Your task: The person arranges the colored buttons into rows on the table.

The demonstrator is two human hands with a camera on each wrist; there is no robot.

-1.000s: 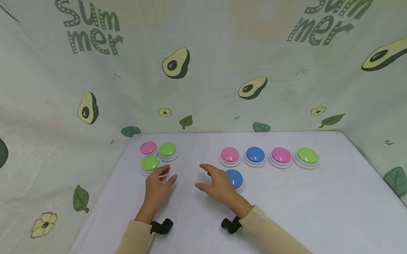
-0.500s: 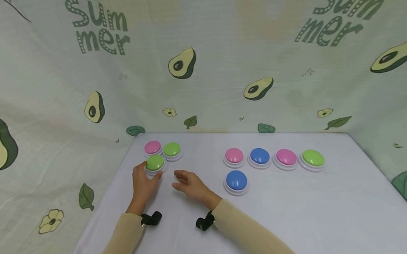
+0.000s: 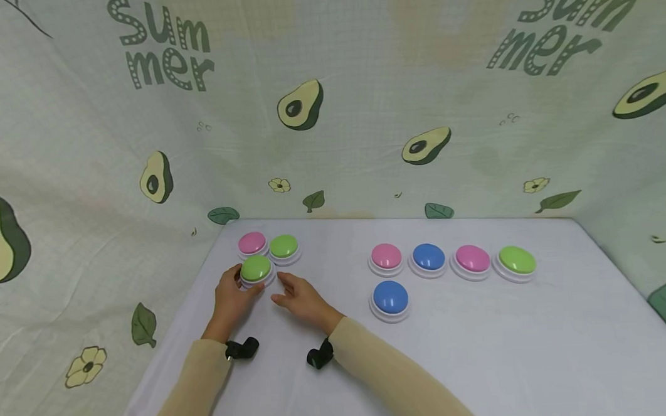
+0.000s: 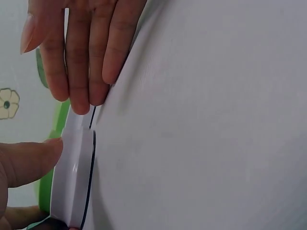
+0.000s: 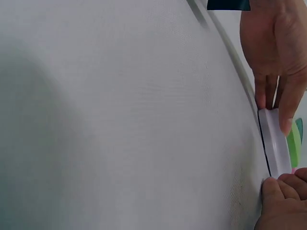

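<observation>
My left hand (image 3: 230,304) grips a push button with a green dome (image 3: 255,267) and white round base, at the left of the table. Its thumb (image 4: 33,160) lies along the base in the left wrist view, while its other fingers reach round the far left side. My right hand (image 3: 305,303) is just right of the same button, fingers relaxed and reaching toward the base. In the right wrist view, its fingertips (image 5: 271,184) come right to the end of the white base (image 5: 274,141). A pink button (image 3: 252,242) and another green button (image 3: 283,246) stand directly behind the held one.
To the right, a pink button (image 3: 386,257), a blue button (image 3: 428,257), a second pink button (image 3: 472,259) and a green button (image 3: 517,260) form a row. Another blue button (image 3: 390,298) sits in front of it. A printed cloth (image 3: 357,137) hangs behind the white table (image 3: 488,363).
My left hand has moved to the left side of the front green button and taken hold of it. The right hand has moved left from the blue button to beside the green one.
</observation>
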